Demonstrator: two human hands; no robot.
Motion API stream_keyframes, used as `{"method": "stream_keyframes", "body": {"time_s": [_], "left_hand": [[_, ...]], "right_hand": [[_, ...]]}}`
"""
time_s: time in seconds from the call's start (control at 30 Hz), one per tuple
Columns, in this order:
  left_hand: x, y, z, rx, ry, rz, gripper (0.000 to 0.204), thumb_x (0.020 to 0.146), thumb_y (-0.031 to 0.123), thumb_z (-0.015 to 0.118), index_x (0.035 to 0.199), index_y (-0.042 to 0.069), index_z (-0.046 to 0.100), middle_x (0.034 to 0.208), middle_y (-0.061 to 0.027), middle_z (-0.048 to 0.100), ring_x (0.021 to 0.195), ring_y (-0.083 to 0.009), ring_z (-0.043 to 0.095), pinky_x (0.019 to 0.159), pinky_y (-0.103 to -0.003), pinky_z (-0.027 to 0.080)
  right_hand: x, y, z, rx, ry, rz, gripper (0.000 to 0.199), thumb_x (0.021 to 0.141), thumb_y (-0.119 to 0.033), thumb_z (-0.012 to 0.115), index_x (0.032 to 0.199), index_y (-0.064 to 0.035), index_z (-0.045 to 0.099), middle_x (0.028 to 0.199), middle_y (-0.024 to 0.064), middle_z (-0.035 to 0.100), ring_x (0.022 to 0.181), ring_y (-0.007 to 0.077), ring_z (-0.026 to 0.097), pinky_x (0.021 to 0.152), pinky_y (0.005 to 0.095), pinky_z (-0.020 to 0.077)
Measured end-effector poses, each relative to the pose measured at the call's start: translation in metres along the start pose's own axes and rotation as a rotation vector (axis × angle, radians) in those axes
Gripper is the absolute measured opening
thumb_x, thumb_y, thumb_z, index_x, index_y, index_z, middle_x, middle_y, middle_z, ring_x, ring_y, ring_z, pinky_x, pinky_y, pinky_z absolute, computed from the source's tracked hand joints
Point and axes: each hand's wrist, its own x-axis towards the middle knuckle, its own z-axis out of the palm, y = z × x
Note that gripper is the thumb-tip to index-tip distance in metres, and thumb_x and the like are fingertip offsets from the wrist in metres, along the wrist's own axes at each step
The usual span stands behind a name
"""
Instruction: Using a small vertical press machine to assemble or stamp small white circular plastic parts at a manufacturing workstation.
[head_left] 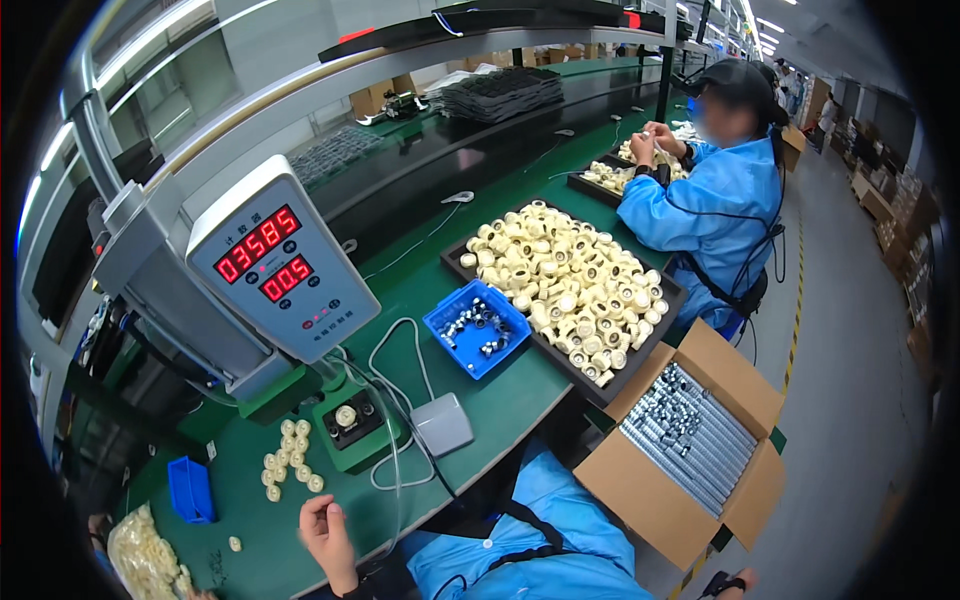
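My left hand (328,540) is raised over the near edge of the green bench, its fingers loosely bent and the thumb apart. Nothing shows in it. Close by lie several cream round caps (290,455) in a loose group, beside a green press fixture (352,440) with one cap seated in its black holder. At the lower right edge, my right hand (738,583) is partly cut off, below the open carton (640,500); its fingers cannot be made out. Rows of silver metal cylinders (715,450) fill that carton, with loose ones on top.
A counter box (330,320) with red digits stands over the fixture. A blue bin (470,365) of metal parts adjoins a black tray (570,370) heaped with caps. A grey switch box (442,425), cables, a small blue bin (190,490) and a co-worker (715,210) are around.
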Motion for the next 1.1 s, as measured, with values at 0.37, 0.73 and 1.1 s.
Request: {"method": "stream_keyframes", "body": {"time_s": [0.37,0.73,1.1], "left_hand": [[0.023,-0.025,-0.017,-0.144,0.006,-0.165,0.013,0.096,0.0,0.063,0.109,-0.001,0.063,0.087,-0.0019,0.062,0.076,-0.0084,0.057,0.071,-0.021,0.046],[-0.013,-0.036,-0.037,-0.124,0.182,-0.191,0.011,0.096,-0.001,0.063,0.107,-0.001,0.065,0.088,-0.0008,0.063,0.078,-0.0069,0.058,0.07,-0.022,0.047],[-0.007,-0.037,-0.033,-0.178,0.195,-0.215,0.011,0.097,0.0,0.063,0.107,-0.001,0.066,0.087,-0.0016,0.065,0.078,-0.0075,0.059,0.071,-0.023,0.049]], "right_hand": [[-0.29,-0.327,0.0,0.64,-0.33,-0.761,0.027,0.103,-0.029,0.056,0.109,-0.0037,0.065,0.103,0.0055,0.065,0.092,0.0173,0.061,0.081,0.0304,0.0491],[-0.77,-0.32,-0.039,0.415,-2.458,-0.309,0.016,0.099,-0.009,0.064,0.114,-0.004,0.059,0.105,0.0139,0.069,0.089,0.017,0.066,0.076,0.029,0.0538],[-0.905,-0.287,-0.054,-0.042,-2.735,0.699,0.018,0.104,-0.006,0.056,0.121,-0.0031,0.06,0.12,0.0113,0.065,0.106,0.0216,0.067,0.088,0.0276,0.0593]]}}
